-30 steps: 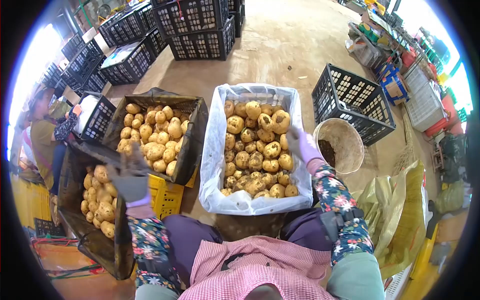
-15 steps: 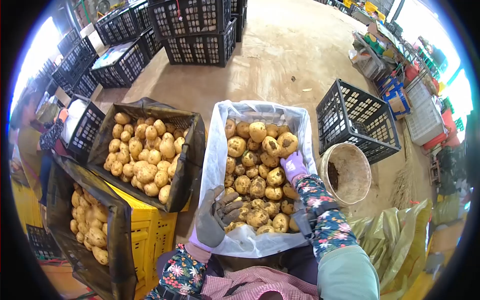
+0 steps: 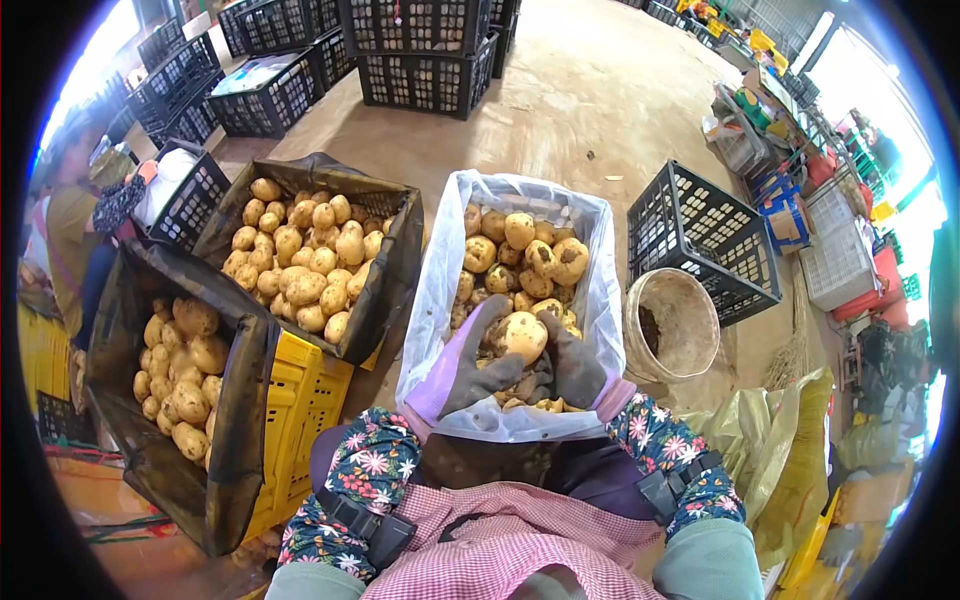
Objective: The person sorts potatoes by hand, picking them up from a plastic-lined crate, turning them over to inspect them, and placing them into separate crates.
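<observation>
Over the crate lined with white plastic (image 3: 415, 345), a pale potato (image 3: 522, 337) is held between my two gloved hands. My left hand (image 3: 468, 368), in a grey and purple glove, curls round its left and lower side. My right hand (image 3: 578, 368), in a matching glove, closes on its right side; some of its fingertips are hidden. Soil-marked potatoes (image 3: 540, 258) fill the crate under and beyond my hands.
Left stand two dark-lined crates of potatoes (image 3: 310, 265) (image 3: 180, 385), near a yellow crate (image 3: 300, 400). A dirty bucket (image 3: 690, 350) and black crate (image 3: 700, 235) are on the right. A person (image 3: 85, 220) works at far left; stacked crates (image 3: 425, 80) stand ahead.
My right hand has come back from the crate's right side toward my left hand. A potato is now between both hands. The camera view has shifted slightly.
</observation>
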### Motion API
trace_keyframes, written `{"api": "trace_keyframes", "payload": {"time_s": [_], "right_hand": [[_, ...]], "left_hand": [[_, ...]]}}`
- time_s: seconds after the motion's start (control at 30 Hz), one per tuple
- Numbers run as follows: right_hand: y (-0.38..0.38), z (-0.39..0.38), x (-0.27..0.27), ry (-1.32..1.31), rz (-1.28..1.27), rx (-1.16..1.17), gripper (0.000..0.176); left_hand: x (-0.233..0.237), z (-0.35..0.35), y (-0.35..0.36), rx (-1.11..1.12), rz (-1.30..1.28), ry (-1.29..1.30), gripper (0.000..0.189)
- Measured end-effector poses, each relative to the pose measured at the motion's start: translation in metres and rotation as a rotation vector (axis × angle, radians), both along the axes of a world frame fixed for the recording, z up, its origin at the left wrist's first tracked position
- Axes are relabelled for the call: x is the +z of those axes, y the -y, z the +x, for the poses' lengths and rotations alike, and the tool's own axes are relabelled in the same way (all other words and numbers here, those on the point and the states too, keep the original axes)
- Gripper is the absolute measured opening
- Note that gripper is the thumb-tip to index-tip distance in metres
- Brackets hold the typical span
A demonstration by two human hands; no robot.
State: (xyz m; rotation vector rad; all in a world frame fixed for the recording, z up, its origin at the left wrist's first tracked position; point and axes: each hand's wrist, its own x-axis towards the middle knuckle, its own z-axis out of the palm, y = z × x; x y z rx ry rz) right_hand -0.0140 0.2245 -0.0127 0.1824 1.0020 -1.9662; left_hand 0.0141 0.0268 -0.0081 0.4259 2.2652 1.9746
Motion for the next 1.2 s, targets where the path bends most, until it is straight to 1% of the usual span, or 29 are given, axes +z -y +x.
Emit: {"api": "trace_keyframes", "payload": {"time_s": [0.03, 0.07, 0.13, 0.17, 0.2, 0.23, 0.3, 0.33, 0.37, 0.4, 0.43, 0.47, 0.5, 0.57, 0.63, 0.67, 0.7, 0.77, 0.8, 0.83, 0.9, 0.93, 0.97, 1.03, 1.07, 1.1, 1.13, 1.17, 1.2], "right_hand": [[0.005, 0.004, 0.001, -0.079, 0.156, -0.032, 0.066], [0.007, 0.003, -0.002, -0.074, 0.155, -0.02, 0.066], [0.008, -0.001, -0.012, 0.017, 0.16, 0.051, 0.061], [0.013, -0.001, -0.005, 0.018, 0.158, 0.058, 0.061], [0.021, 0.0, 0.008, -0.062, 0.223, 0.015, 0.06], [0.028, 0.0, 0.016, -0.14, 0.29, -0.032, 0.059], [0.035, -0.004, 0.009, -0.099, 0.256, -0.009, 0.059], [0.035, -0.006, -0.002, -0.128, 0.3, -0.003, 0.06], [0.038, -0.007, -0.006, -0.157, 0.344, 0.006, 0.062], [0.043, -0.007, -0.006, -0.137, 0.33, -0.058, 0.063], [0.043, -0.006, -0.007, -0.128, 0.329, -0.052, 0.063], [0.04, -0.004, -0.007, -0.164, 0.409, -0.009, 0.059], [0.039, -0.003, -0.006, -0.202, 0.489, 0.035, 0.057], [0.045, 0.001, 0.001, -0.24, 0.529, 0.001, 0.059], [0.05, 0.005, 0.006, -0.372, 0.529, -0.112, 0.061], [0.044, 0.001, 0.006, -0.303, 0.507, -0.041, 0.061], [0.041, -0.002, 0.01, -0.311, 0.505, -0.048, 0.061], [0.037, -0.006, 0.021, -0.315, 0.687, 0.037, 0.059], [0.039, -0.009, 0.002, -0.708, 0.704, -0.021, 0.058], [0.031, -0.007, -0.01, -0.708, 0.703, -0.025, 0.058], [0.034, 0.002, 0.002, -0.672, 0.874, -0.013, 0.06], [0.034, 0.006, 0.0, -0.552, 0.807, -0.064, 0.061], [0.034, 0.005, 0.004, -0.557, 0.807, -0.067, 0.061], [0.034, 0.002, 0.011, -0.405, 0.816, -0.025, 0.059], [0.03, 0.002, -0.003, -0.407, 0.814, -0.039, 0.059], [0.023, 0.001, -0.03, -0.758, 0.94, -0.047, 0.057], [0.015, -0.003, -0.043, -1.113, 1.065, -0.05, 0.055], [0.022, -0.005, -0.028, -0.859, 0.955, 0.007, 0.048], [0.025, -0.011, -0.015, -0.747, 0.843, 0.038, 0.045]], "left_hand": [[0.007, 0.004, 0.001, -0.072, 0.027, 0.046, 0.07], [-0.004, 0.005, -0.001, -0.102, 0.257, 0.279, 0.069], [-0.033, 0.003, -0.002, -0.058, 0.275, 0.252, 0.067], [-0.039, 0.0, -0.003, -0.029, 0.291, 0.218, 0.066], [-0.018, 0.002, -0.003, 0.102, 0.043, -0.002, 0.062], [-0.01, -0.002, -0.001, 0.103, 0.041, 0.001, 0.062], [-0.006, -0.006, 0.001, 0.204, -0.475, -0.253, 0.06], [-0.008, -0.005, -0.002, 0.305, -0.454, -0.31, 0.057], [-0.008, -0.006, -0.004, 0.304, -0.454, -0.301, 0.057], [-0.009, -0.006, -0.004, 0.277, -0.445, -0.252, 0.053], [-0.01, -0.005, -0.003, 0.251, -0.437, -0.205, 0.049], [-0.014, -0.006, -0.001, 0.257, -0.438, -0.194, 0.049], [-0.02, -0.007, 0.0, 0.211, -0.463, -0.139, 0.044], [-0.035, -0.008, 0.0, 0.164, -0.489, -0.083, 0.04], [-0.049, -0.009, -0.007, 0.301, 0.179, 0.24, 0.034], [-0.045, -0.01, -0.012, 0.346, 0.336, 0.393, 0.03], [-0.044, -0.012, -0.011, 0.34, 0.335, 0.384, 0.03], [-0.043, -0.013, -0.006, 0.187, 0.199, 0.181, 0.032], [-0.027, -0.008, -0.007, 0.157, 0.048, 0.25, 0.032], [-0.027, -0.007, -0.008, 0.154, 0.046, 0.248, 0.032], [-0.031, -0.004, -0.009, 0.165, -0.021, 0.134, 0.032], [-0.044, -0.004, -0.008, 0.208, 0.048, 0.252, 0.031], [-0.046, -0.003, -0.008, 0.208, 0.048, 0.247, 0.031], [-0.049, 0.0, -0.005, 0.211, -0.016, 0.271, 0.032], [-0.055, 0.001, -0.006, 0.298, -0.128, 0.066, 0.039], [-0.046, 0.002, -0.006, 0.286, -0.129, 0.057, 0.039], [-0.027, 0.005, -0.005, 0.208, 0.282, 0.426, 0.043], [-0.019, 0.006, -0.006, 0.113, 0.698, 0.796, 0.048], [-0.025, 0.008, -0.002, 0.006, 0.689, 0.815, 0.052]]}}
